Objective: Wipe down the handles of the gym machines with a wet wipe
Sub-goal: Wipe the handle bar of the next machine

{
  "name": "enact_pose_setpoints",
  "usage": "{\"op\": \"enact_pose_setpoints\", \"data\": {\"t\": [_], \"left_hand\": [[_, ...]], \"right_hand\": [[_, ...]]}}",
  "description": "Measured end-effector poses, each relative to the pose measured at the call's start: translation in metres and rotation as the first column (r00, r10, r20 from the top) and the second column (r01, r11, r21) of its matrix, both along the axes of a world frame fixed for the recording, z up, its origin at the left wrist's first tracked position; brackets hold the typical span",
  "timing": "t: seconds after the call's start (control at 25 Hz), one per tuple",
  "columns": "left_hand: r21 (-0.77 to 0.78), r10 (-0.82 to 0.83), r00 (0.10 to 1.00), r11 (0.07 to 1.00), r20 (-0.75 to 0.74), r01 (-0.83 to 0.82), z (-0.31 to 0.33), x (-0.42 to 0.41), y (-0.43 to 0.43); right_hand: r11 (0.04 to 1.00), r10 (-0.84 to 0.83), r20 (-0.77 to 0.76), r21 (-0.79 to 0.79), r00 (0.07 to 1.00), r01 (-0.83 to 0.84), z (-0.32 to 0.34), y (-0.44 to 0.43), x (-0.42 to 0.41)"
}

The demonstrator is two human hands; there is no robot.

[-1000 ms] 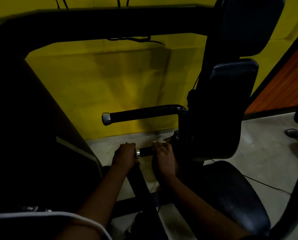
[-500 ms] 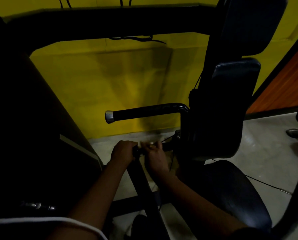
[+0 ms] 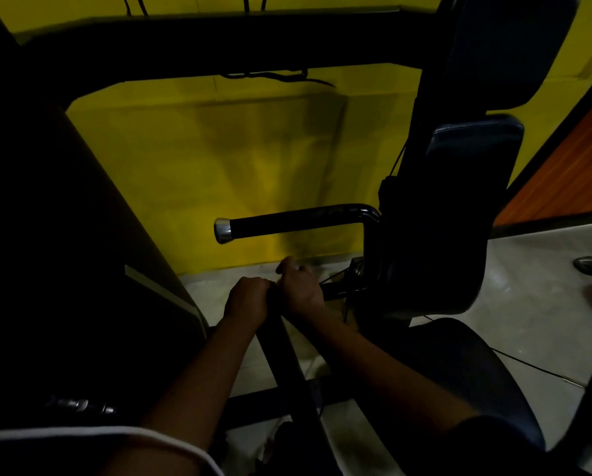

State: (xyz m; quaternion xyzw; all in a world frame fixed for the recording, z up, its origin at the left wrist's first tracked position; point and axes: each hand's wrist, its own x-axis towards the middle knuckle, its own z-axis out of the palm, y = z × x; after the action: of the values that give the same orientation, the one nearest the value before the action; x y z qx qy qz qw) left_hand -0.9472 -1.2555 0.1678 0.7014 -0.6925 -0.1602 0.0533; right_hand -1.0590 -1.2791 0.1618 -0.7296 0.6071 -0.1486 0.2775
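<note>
Left hand (image 3: 248, 297): fingers curled at the low black bar handle's (image 3: 339, 290) tip, seemingly steadying it.
Right hand (image 3: 299, 286): fingers wrapped round that handle, likely wiping; wipe unseen.

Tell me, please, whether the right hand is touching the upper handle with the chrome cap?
Apart. The head view shows the right hand down at the lower handle, with a strip of yellow wall visible between its knuckles and the upper handle.

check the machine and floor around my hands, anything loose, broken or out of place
Nothing clearly damaged. A thin black cable trails loose across the floor right of the seat, and wires dangle under the top bar. It is too dark to judge more.
</note>
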Motion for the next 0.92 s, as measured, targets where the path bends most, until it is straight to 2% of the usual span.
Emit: {"op": "enact_pose_setpoints", "data": {"t": [0.08, 0.12, 0.16, 0.2, 0.28, 0.32, 0.4, 0.44, 0.48, 0.52, 0.6, 0.68, 0.72, 0.8, 0.84, 0.88, 0.92], "left_hand": [[-0.006, -0.005, 1.0, 1.0, -0.002, 0.005, 0.0, 0.0, 0.0], [-0.018, -0.003, 1.0, 1.0, -0.01, 0.003, -0.001, 0.0, -0.001], [-0.022, 0.004, 1.0, 1.0, -0.019, -0.004, -0.002, 0.0, -0.002], [-0.021, 0.005, 1.0, 1.0, -0.018, -0.006, -0.002, 0.0, -0.002], [0.018, 0.011, 1.0, 1.0, 0.008, -0.011, 0.0, 0.0, -0.003], [0.04, 0.029, 1.0, 0.999, 0.011, -0.029, 0.001, 0.0, -0.003], [0.062, 0.058, 0.998, 0.996, -0.014, -0.057, 0.002, -0.001, -0.003], [0.067, 0.063, 0.998, 0.996, -0.028, -0.061, 0.002, -0.001, -0.004], [0.065, 0.064, 0.997, 0.996, -0.042, -0.061, 0.002, -0.001, -0.005], [0.06, 0.052, 0.997, 0.997, -0.048, -0.049, 0.002, 0.0, -0.006], [0.041, 0.005, 0.999, 0.999, -0.037, -0.003, 0.0, 0.002, -0.006], [0.032, -0.009, 1.0, 0.999, -0.014, 0.009, -0.001, 0.002, -0.005], [0.026, -0.008, 1.0, 1.0, -0.008, 0.008, -0.001, 0.003, -0.004], [0.016, -0.015, 1.0, 1.0, -0.021, 0.015, 0.001, 0.002, -0.003], [0.017, -0.024, 0.999, 1.0, -0.025, 0.025, 0.001, 0.002, -0.003], [0.02, -0.033, 0.999, 0.999, -0.026, 0.034, 0.003, 0.002, -0.002], [0.024, -0.038, 0.999, 0.999, -0.028, 0.038, 0.004, 0.002, 0.0]], "right_hand": [[0.992, 0.031, -0.011, -0.124, 0.999, -0.032, -0.006, 0.025, -0.008], [0.988, 0.077, -0.027, -0.132, 0.997, -0.08, -0.011, 0.042, -0.015], [0.976, 0.106, -0.117, -0.177, 0.987, -0.126, -0.023, 0.053, -0.022], [0.976, 0.175, -0.154, -0.106, 0.973, -0.192, -0.024, 0.055, -0.022], [0.942, 0.234, -0.302, -0.166, 0.924, -0.293, -0.026, 0.038, -0.014], [0.951, 0.201, -0.318, -0.164, 0.926, -0.263, -0.023, 0.027, -0.009], [0.973, 0.146, -0.239, -0.143, 0.96, -0.184, -0.012, 0.021, -0.002], [0.97, 0.121, -0.207, -0.181, 0.971, -0.16, -0.009, 0.029, -0.001], [0.974, 0.051, -0.157, -0.209, 0.986, -0.084, -0.011, 0.045, -0.004], [0.953, -0.051, -0.091, -0.302, 0.995, 0.021, -0.018, 0.059, -0.009], [0.964, -0.2, 0.063, -0.165, 0.978, 0.208, -0.013, 0.077, -0.011], [0.899, -0.437, 0.168, 0.078, 0.884, 0.43, -0.015, 0.078, -0.002], [0.829, -0.559, 0.245, 0.204, 0.792, 0.522, -0.022, 0.078, 0.003], [0.615, -0.788, 0.361, 0.428, 0.499, 0.662, -0.017, 0.074, 0.014], [0.53, -0.847, 0.387, 0.557, 0.365, 0.64, -0.015, 0.073, 0.014], [0.5, -0.865, 0.42, 0.669, 0.275, 0.55, -0.021, 0.07, 0.012], [0.496, -0.869, 0.436, 0.759, 0.236, 0.421, -0.024, 0.068, 0.009]]}}
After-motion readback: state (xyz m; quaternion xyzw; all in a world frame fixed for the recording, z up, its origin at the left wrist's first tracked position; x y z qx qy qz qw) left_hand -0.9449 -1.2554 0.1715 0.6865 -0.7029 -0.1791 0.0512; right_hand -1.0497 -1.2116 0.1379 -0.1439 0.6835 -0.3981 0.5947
